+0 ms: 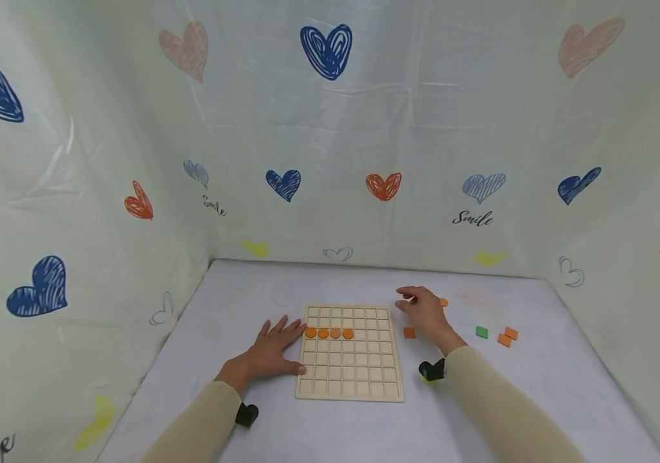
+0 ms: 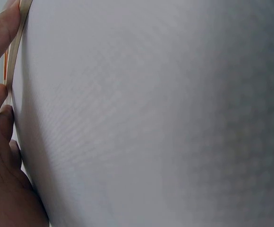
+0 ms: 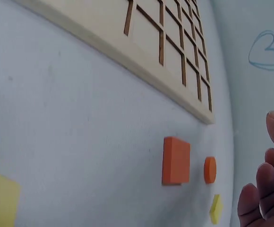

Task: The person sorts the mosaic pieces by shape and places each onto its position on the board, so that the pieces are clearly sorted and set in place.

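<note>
A wooden grid board lies on the table, with several orange discs in a row in its left cells. My left hand rests at the board's left edge, fingers spread; thumb and fingertips touch the rim. Beyond the board's right edge, my right hand is above the table, fingers loosely bent and nothing visible between them. Near it are an orange square tile and a loose orange disc, partly covered by the hand. The right wrist view shows this tile and a disc.
Farther right lie a green tile and two orange tiles. A yellow piece is partly hidden by the right wrist's black device. Another yellow piece shows beyond the disc. A heart-printed curtain surrounds the table.
</note>
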The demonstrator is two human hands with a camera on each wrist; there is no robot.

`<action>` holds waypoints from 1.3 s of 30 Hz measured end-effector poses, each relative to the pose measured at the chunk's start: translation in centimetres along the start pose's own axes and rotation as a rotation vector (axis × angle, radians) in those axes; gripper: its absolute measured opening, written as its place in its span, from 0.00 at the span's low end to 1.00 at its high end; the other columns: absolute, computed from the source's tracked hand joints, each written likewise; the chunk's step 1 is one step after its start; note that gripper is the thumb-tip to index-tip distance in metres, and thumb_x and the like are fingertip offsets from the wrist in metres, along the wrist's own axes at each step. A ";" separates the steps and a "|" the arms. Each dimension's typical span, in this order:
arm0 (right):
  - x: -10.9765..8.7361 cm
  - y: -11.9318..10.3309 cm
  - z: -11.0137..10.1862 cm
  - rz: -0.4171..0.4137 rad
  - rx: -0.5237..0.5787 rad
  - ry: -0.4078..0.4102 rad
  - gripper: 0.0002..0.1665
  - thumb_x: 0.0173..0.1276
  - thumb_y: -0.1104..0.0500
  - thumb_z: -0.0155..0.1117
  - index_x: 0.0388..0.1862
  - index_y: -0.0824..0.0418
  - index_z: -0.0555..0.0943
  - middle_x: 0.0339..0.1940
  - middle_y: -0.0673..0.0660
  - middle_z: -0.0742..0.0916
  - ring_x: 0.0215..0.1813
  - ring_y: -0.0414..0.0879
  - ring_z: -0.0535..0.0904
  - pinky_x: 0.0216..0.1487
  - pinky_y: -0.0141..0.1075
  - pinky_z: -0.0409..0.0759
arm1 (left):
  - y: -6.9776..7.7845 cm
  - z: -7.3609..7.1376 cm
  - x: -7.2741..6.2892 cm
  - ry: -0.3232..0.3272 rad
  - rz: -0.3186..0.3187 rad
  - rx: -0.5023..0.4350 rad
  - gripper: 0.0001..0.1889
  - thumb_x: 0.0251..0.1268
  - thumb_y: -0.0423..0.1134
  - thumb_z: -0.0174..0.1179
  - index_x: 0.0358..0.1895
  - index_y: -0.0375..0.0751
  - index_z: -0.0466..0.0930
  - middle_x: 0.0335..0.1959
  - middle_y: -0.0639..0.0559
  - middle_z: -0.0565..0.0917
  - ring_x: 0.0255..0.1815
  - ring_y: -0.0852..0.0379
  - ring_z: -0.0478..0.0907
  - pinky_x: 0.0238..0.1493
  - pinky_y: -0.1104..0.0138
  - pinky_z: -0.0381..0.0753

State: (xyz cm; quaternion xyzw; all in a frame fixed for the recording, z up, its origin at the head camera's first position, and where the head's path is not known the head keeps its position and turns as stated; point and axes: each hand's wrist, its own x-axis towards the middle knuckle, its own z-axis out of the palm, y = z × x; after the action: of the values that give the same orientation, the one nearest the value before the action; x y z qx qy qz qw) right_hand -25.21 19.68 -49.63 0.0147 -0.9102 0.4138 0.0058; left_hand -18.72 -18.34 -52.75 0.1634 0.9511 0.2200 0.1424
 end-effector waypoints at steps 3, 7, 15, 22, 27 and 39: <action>0.4 1.0 -0.4 0.042 0.009 -0.009 0.24 0.76 0.58 0.68 0.67 0.63 0.82 0.60 0.65 0.83 0.55 0.57 0.78 0.54 0.47 0.80 | 0.1 -0.2 -0.1 0.003 0.006 -0.007 0.54 0.56 0.64 0.75 0.84 0.48 0.61 0.86 0.49 0.60 0.89 0.40 0.43 0.87 0.40 0.32; 0.8 2.4 -0.3 0.080 0.003 -0.033 0.25 0.76 0.56 0.68 0.69 0.63 0.81 0.62 0.67 0.83 0.58 0.59 0.79 0.60 0.52 0.80 | 0.2 -0.3 -0.1 -0.005 0.006 -0.005 0.54 0.56 0.64 0.75 0.84 0.48 0.61 0.86 0.48 0.59 0.89 0.40 0.43 0.87 0.40 0.32; 1.4 4.4 0.6 0.082 -0.048 -0.034 0.25 0.73 0.57 0.67 0.67 0.62 0.82 0.61 0.67 0.84 0.61 0.61 0.80 0.65 0.56 0.79 | 0.3 -0.2 0.0 -0.015 -0.009 0.001 0.54 0.56 0.64 0.75 0.84 0.50 0.61 0.86 0.50 0.59 0.89 0.41 0.42 0.86 0.39 0.31; 1.6 4.4 1.1 0.114 -0.065 -0.038 0.25 0.72 0.57 0.69 0.65 0.63 0.83 0.60 0.66 0.84 0.61 0.61 0.80 0.65 0.57 0.79 | 0.4 -0.1 0.0 -0.025 -0.014 0.005 0.53 0.57 0.63 0.73 0.84 0.48 0.62 0.86 0.50 0.60 0.89 0.41 0.42 0.86 0.38 0.31; 1.6 4.4 1.4 0.098 -0.113 -0.040 0.21 0.73 0.57 0.70 0.61 0.63 0.86 0.57 0.64 0.84 0.58 0.59 0.81 0.63 0.55 0.81 | 0.4 -0.1 0.0 -0.032 -0.018 0.006 0.52 0.58 0.62 0.72 0.84 0.51 0.61 0.87 0.52 0.59 0.90 0.42 0.41 0.86 0.38 0.30; 0.7 4.2 0.4 0.024 -0.152 -0.022 0.17 0.72 0.64 0.68 0.58 0.66 0.86 0.53 0.66 0.85 0.56 0.59 0.81 0.61 0.56 0.81 | 0.1 0.2 0.3 -0.028 -0.019 0.011 0.53 0.56 0.66 0.70 0.85 0.51 0.60 0.87 0.52 0.58 0.90 0.43 0.40 0.86 0.39 0.31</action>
State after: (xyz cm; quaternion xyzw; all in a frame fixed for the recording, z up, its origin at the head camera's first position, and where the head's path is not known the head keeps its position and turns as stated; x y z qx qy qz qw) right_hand -26.05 22.12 -53.05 0.0078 -0.9392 0.3432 -0.0081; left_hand -18.88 -18.07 -52.89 0.1580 0.9518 0.2110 0.1569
